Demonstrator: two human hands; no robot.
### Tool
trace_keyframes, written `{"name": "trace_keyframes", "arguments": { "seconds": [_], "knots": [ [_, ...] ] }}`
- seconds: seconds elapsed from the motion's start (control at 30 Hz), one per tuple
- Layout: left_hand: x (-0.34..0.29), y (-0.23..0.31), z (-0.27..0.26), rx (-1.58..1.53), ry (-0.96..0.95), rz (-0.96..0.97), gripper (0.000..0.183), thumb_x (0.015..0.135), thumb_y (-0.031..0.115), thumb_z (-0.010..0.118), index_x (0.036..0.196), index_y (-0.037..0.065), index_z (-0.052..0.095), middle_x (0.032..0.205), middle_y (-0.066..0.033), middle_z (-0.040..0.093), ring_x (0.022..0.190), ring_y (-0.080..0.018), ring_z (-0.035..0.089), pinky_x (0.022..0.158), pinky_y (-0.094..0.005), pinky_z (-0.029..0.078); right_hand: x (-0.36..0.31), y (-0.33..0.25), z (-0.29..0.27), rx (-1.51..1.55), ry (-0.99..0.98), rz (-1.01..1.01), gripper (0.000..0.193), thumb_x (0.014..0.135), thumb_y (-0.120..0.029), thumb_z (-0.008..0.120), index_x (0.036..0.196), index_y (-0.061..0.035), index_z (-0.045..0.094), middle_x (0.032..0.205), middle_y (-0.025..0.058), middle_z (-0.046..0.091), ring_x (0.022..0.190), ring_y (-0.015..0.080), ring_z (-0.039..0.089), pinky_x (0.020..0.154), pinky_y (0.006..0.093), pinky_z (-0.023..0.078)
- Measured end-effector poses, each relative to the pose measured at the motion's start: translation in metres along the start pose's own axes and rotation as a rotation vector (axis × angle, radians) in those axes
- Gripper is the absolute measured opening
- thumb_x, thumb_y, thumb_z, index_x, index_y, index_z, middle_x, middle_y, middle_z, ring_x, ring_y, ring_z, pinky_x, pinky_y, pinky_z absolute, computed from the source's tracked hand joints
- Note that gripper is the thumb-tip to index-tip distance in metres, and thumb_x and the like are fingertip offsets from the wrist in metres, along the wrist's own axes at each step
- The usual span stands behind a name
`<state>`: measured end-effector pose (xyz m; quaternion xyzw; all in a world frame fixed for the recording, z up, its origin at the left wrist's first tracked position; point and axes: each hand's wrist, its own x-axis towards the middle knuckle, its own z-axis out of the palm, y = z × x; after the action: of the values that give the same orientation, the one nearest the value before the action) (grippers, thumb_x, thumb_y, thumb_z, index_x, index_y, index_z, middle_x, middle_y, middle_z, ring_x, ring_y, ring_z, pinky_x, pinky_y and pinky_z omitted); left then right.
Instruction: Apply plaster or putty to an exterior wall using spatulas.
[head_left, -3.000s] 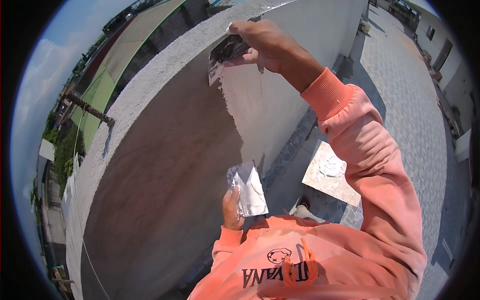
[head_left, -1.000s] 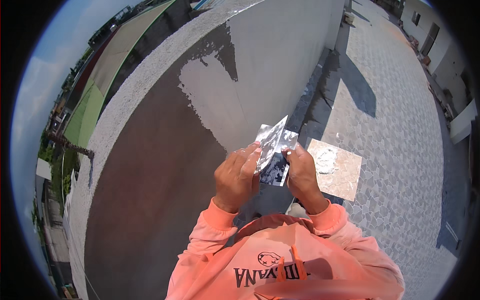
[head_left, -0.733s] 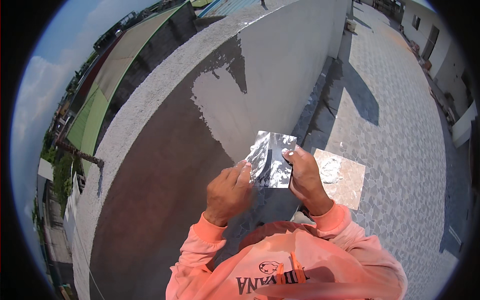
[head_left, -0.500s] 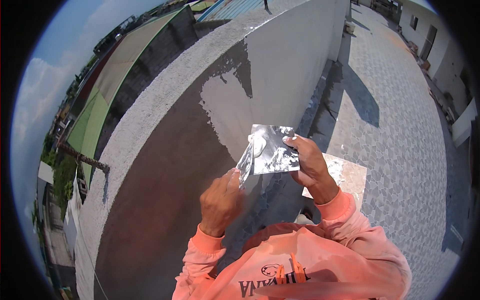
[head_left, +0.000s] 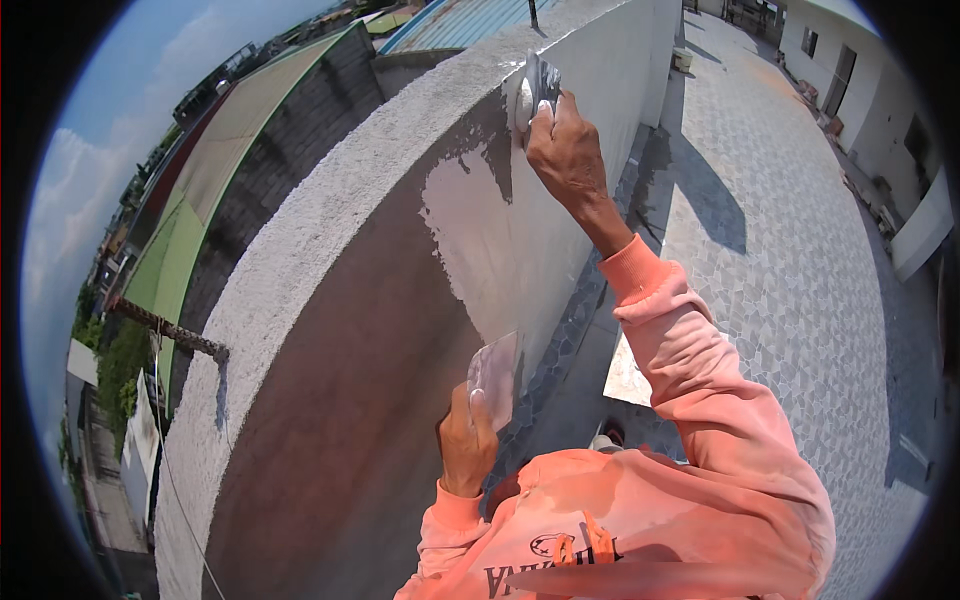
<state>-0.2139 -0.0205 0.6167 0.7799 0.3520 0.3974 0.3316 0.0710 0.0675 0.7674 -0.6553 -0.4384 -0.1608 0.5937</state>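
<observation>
Up near the wall's top edge, my right hand is closed on a metal putty blade. A thick lump of white putty clings to it, and the blade is at the wall's face, where contact is hard to make out. Lower down, closer to my body, my left hand grips a second flat metal blade, held upright with the thumb on its face. Beside both blades stands the curved-looking wall, grey and bare on the left. A pale ragged-edged putty coat covers its middle, with smooth white farther right.
A rusty bar juts from the rough wall top, and a thin wire hangs below it. On the floor lies a putty-smeared board, partly behind my right arm. Stone-patterned paving runs along the right; roofs lie beyond the wall.
My hands have moved apart. The right one went up and forward to the wall's top with its putty-loaded blade; the left dropped slightly toward my body with the other blade.
</observation>
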Motion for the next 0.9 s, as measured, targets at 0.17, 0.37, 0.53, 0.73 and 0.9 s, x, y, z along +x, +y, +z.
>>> {"name": "trace_keyframes", "arguments": {
  "seconds": [0.17,0.37,0.53,0.73,0.9],
  "knots": [
    [-0.005,-0.02,-0.005,-0.136,-0.018,-0.164,0.02,0.096,0.015,0.043,0.097,-0.001,0.053,0.072,-0.0229,0.055,0.061,-0.0382,0.052,0.058,-0.0396,0.043,-0.025,-0.031,0.028,-0.098,0.07,-0.248,0.027,0.084,-0.008,0.052,0.107,0.0069,0.054,0.085,0.0216,0.057,0.074,0.0379,0.058,0.067,0.0426,0.048],
    [-0.008,-0.027,0.001,-0.088,0.083,-0.125,0.02,0.095,0.016,0.042,0.09,-0.002,0.05,0.071,-0.0211,0.051,0.062,-0.0356,0.046,0.059,-0.0386,0.041,-0.1,-0.102,0.022,-0.144,0.0,-0.45,0.052,0.071,-0.009,0.064,0.117,0.0099,0.051,0.101,0.0229,0.055,0.088,0.0324,0.058,0.064,0.035,0.053],
    [-0.015,-0.031,0.002,-0.233,0.006,-0.279,0.016,0.093,0.01,0.043,0.096,-0.004,0.05,0.072,-0.004,0.048,0.067,-0.0144,0.042,0.062,-0.0294,0.039,-0.104,-0.097,-0.011,0.168,-0.004,-0.566,0.045,0.072,0.004,0.06,0.115,0.0128,0.05,0.094,0.0245,0.059,0.079,0.0355,0.063,0.065,0.0364,0.053],
    [-0.034,-0.033,-0.001,-0.222,0.116,-0.243,0.024,0.095,0.014,0.042,0.104,-0.006,0.053,0.087,-0.019,0.059,0.076,-0.0292,0.05,0.074,-0.0348,0.043,-0.024,0.005,-0.052,-0.053,0.076,0.036,0.025,0.087,-0.008,0.048,0.106,0.0068,0.052,0.072,0.0251,0.059,0.064,0.04,0.06,0.061,0.043,0.05],
    [-0.039,-0.033,-0.002,-0.227,0.098,-0.307,0.023,0.09,0.008,0.042,0.105,-0.005,0.053,0.082,-0.0059,0.051,0.074,-0.0147,0.043,0.069,-0.0286,0.039,0.017,0.054,-0.005,-0.063,-0.083,0.228,0.03,0.087,-0.015,0.047,0.108,0.0054,0.054,0.077,0.025,0.062,0.073,0.0408,0.061,0.073,0.0466,0.049]
  ]
}}
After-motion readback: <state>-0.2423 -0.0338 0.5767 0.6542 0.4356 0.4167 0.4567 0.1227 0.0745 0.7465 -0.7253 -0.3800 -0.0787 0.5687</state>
